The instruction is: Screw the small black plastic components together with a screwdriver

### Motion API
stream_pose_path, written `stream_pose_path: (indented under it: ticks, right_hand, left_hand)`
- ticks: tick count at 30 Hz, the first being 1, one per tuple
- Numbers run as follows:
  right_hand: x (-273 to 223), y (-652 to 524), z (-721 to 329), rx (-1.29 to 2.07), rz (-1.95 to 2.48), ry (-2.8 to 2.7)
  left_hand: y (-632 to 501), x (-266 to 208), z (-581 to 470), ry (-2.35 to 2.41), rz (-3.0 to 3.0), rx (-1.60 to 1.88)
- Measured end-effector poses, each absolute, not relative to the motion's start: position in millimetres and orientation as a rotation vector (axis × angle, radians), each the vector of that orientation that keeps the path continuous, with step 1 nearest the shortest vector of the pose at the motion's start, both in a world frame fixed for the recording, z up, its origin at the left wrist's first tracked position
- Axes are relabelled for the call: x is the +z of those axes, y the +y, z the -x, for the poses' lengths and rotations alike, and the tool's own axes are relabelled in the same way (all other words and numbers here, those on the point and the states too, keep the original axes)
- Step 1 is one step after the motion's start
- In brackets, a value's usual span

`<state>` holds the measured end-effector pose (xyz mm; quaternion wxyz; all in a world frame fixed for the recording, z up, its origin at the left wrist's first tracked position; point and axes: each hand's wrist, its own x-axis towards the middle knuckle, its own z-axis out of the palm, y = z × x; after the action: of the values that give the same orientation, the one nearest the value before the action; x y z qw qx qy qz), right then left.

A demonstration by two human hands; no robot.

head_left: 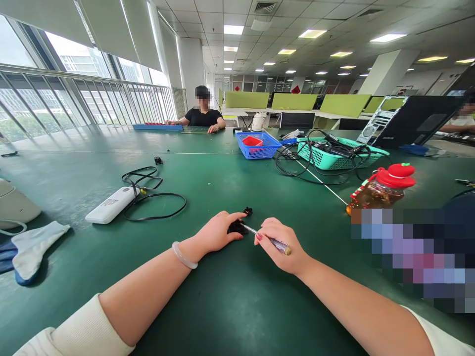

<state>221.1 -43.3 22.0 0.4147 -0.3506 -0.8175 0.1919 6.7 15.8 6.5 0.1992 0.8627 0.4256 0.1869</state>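
My left hand (217, 231) rests on the green table, its thumb and fingers closed around a small black part (236, 227). Most of that part is hidden by the fingers, so its kind cannot be told. In my right hand (287, 242) is a slim screwdriver (278, 244) with a see-through purplish handle, held slanted like a pen. Its metal tip reaches the black part between the left fingers. Just beyond the left fingertips lies another small black piece (248, 211).
To the left lie a white power bank (111, 205) with a looped black cable (156, 217) and a glove (37, 249). A blue basket (258, 148), a teal basket (334, 160) of cables and a red-lidded jar (382, 190) stand right. A person (203, 116) sits at the far side.
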Motion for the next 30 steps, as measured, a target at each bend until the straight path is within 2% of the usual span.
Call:
stream_pose_path:
  ticks: [7, 10, 17, 23, 30]
  right_hand:
    - [24.0, -39.2, -216.6, 0.55, 1.03, -2.061]
    - [24.1, -40.0, -217.4, 0.587, 1.045, -2.063]
    - [22.4, -42.1, -228.0, 0.293, 0.914, -1.884]
    - [11.9, -26.1, -227.6, 0.468, 1.13, -1.85]
    - [10.2, -23.2, -226.3, 0.503, 1.229, -1.801]
  left_hand:
    - [15.1, 8.1, -7.8, 1.195, -2.429, 0.526]
    - [13.7, 9.4, -8.1, 1.176, -2.422, 0.639]
    - [16.5, 8.7, -6.5, 1.287, -2.422, 1.002]
    - [25.8, -2.6, -3.8, 1.53, -2.458, 0.769]
    - [22.3, 3.3, -6.9, 1.516, -2.428, 0.645]
